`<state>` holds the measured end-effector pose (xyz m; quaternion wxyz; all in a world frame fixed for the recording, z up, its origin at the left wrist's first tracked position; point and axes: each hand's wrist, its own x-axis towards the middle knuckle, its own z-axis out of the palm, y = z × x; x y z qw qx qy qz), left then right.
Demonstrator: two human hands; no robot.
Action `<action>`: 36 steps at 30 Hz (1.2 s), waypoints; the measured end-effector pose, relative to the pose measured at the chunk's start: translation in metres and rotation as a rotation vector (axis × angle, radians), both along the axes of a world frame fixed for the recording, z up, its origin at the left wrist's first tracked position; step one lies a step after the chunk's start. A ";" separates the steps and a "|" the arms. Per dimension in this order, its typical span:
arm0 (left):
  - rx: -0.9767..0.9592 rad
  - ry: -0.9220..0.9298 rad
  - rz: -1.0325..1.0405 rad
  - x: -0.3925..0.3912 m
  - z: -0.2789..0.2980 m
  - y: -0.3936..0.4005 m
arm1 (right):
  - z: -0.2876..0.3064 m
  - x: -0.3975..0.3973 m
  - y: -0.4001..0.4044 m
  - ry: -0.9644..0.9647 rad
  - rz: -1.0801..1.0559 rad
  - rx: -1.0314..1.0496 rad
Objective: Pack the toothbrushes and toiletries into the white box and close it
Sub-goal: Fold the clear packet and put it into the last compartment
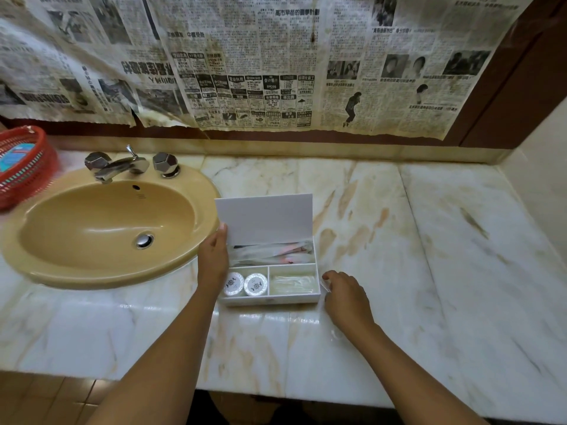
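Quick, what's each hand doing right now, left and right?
Left hand: open, fingers straight against the left side of the white box.
Right hand: holding a clear plastic packet beside the box.

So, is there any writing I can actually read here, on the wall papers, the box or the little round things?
"高市早苗的圓夢計": headline on the newspaper pasted to the wall, cut off at the sheet's edge.
"RM299": small advert on the same newspaper.
Other newsprint: too small or blurred.
Round packs in the white box: an emblem only, no readable words.
Blue packet in the red basket: blurred.
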<state>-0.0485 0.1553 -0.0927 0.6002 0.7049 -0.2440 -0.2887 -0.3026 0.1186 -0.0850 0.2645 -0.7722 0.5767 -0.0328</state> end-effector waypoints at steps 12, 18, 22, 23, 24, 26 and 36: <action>-0.022 -0.008 -0.008 0.003 -0.004 -0.001 | 0.055 0.023 -0.014 -0.435 -0.045 -0.378; 0.001 -0.009 0.003 0.001 -0.002 -0.001 | 0.038 0.049 0.001 -0.345 0.256 -0.309; -0.015 -0.010 -0.004 0.003 -0.005 -0.002 | 0.030 0.054 0.006 -0.171 0.355 -0.220; -0.016 -0.009 -0.004 0.003 -0.005 -0.002 | 0.029 0.054 0.007 -0.149 0.374 -0.214; -0.016 -0.007 -0.004 0.003 -0.005 -0.002 | 0.029 0.053 0.007 -0.141 0.382 -0.216; -0.016 -0.001 -0.003 0.003 -0.004 -0.002 | 0.029 0.052 0.008 -0.159 0.374 -0.228; -0.002 -0.005 -0.010 0.006 -0.008 -0.001 | 0.038 0.029 0.008 -0.244 0.259 -0.270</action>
